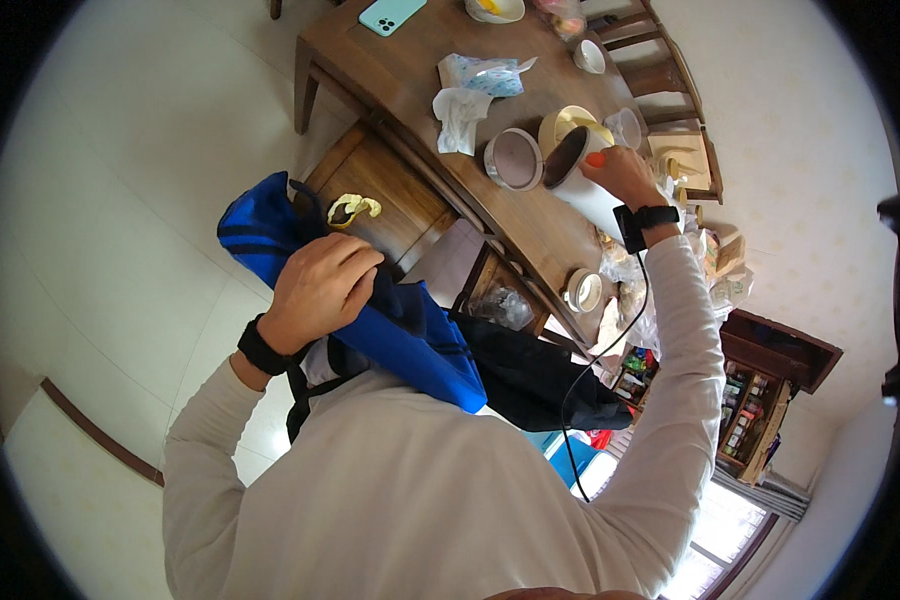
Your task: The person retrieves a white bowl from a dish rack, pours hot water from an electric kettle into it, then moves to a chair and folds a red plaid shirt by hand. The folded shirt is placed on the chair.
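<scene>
My right hand [622,178] reaches over the table and pinches a small orange object [595,159], mostly covered by the fingers. It is at the mouth of a tall white cylindrical container [586,193] with a dark inside. Beside that mouth stand a round container with a greyish inside [513,159] and a pale yellow round container [559,124]. My left hand [322,289], fingers curled, is over a blue cloth item with black stripes [412,345] at my lap; its grip is hidden. Yellow peel [354,210] lies on a wooden seat [412,206] near it.
The wooden table [412,67] carries a tissue pack [487,73], a crumpled tissue [461,116], a phone [392,15], a small white bowl [589,57], a clear plastic cup [624,127] and a cream cup [583,290]. A black cable [568,390] hangs from my right wrist.
</scene>
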Action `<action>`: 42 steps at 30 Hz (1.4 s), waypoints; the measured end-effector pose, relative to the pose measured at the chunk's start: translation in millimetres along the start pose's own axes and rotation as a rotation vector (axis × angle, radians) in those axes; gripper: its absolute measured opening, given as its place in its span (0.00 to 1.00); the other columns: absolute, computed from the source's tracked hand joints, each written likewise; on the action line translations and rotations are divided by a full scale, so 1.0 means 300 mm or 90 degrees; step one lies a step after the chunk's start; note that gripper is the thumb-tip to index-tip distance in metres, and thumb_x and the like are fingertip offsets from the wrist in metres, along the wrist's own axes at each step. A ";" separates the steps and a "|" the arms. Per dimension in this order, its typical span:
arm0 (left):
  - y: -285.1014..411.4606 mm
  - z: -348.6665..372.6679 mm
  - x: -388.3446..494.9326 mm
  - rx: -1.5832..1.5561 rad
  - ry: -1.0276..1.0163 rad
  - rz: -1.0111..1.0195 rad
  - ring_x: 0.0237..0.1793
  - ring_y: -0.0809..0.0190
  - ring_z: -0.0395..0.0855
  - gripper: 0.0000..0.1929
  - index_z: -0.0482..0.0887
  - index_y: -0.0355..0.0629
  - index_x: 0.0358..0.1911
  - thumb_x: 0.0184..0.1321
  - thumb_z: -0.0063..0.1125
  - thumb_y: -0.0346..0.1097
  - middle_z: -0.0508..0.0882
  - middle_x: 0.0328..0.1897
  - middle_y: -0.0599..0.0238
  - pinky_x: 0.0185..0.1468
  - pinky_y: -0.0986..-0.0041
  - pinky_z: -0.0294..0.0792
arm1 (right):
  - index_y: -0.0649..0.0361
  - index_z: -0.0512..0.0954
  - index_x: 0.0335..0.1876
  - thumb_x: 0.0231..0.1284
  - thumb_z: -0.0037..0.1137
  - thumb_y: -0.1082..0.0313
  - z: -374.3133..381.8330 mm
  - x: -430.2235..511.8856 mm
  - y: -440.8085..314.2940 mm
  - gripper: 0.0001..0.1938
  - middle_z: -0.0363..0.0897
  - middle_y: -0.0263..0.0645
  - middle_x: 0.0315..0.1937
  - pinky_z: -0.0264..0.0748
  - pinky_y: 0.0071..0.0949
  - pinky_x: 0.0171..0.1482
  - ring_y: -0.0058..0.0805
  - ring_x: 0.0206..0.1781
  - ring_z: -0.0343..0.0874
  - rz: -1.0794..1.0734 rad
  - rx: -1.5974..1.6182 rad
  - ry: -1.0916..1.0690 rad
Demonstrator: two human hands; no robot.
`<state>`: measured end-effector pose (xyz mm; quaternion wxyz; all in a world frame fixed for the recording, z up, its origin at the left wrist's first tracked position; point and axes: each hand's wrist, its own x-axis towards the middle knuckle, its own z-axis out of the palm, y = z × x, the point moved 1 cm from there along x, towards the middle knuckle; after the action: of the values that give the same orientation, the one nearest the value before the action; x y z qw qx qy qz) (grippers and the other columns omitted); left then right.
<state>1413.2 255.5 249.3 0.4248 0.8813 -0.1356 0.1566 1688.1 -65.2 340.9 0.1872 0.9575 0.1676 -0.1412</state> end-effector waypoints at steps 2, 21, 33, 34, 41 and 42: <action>0.000 0.000 0.006 -0.006 -0.006 -0.001 0.35 0.56 0.81 0.06 0.82 0.40 0.33 0.52 0.58 0.29 0.82 0.34 0.60 0.41 0.68 0.75 | 0.66 0.81 0.35 0.50 0.54 0.44 0.033 -0.008 0.050 0.26 0.81 0.55 0.34 0.75 0.40 0.47 0.51 0.40 0.81 0.031 0.063 0.009; 0.016 0.010 0.035 -0.004 -0.072 -0.015 0.33 0.54 0.80 0.07 0.81 0.40 0.34 0.51 0.57 0.27 0.82 0.33 0.60 0.38 0.68 0.74 | 0.55 0.68 0.18 0.59 0.53 0.55 0.564 -0.363 0.407 0.18 0.64 0.31 0.11 0.58 0.21 0.19 0.21 0.14 0.63 0.369 1.075 0.397; 0.046 0.034 0.027 0.115 -0.042 -0.009 0.33 0.54 0.80 0.06 0.81 0.39 0.32 0.50 0.57 0.26 0.81 0.31 0.59 0.37 0.69 0.74 | 0.59 0.74 0.24 0.62 0.52 0.57 0.868 -0.342 0.331 0.16 0.70 0.28 0.18 0.62 0.21 0.24 0.19 0.20 0.66 0.615 1.036 0.830; 0.048 0.038 0.023 0.126 -0.040 -0.012 0.33 0.54 0.80 0.06 0.81 0.39 0.32 0.49 0.57 0.27 0.81 0.31 0.59 0.37 0.69 0.73 | 0.60 0.74 0.26 0.63 0.52 0.57 0.882 -0.339 0.309 0.15 0.70 0.28 0.19 0.62 0.22 0.25 0.19 0.21 0.66 0.570 1.042 0.828; 0.050 0.052 0.012 0.159 -0.055 -0.023 0.34 0.52 0.80 0.04 0.80 0.39 0.31 0.52 0.55 0.28 0.80 0.31 0.59 0.36 0.67 0.72 | 0.62 0.72 0.37 0.64 0.51 0.51 0.955 -0.394 0.266 0.18 0.69 0.31 0.25 0.66 0.24 0.33 0.21 0.27 0.68 0.469 1.111 0.734; 0.052 0.053 0.013 0.159 -0.052 -0.022 0.33 0.52 0.79 0.04 0.80 0.39 0.31 0.52 0.55 0.28 0.80 0.30 0.59 0.36 0.66 0.72 | 0.62 0.71 0.39 0.64 0.51 0.50 0.958 -0.399 0.268 0.19 0.70 0.32 0.27 0.67 0.24 0.35 0.22 0.29 0.68 0.477 1.077 0.723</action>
<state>1413.5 233.1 252.5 0.3084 0.9351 -0.1170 0.1293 1550.4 -284.2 149.9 -0.6073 0.6922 -0.2249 0.3187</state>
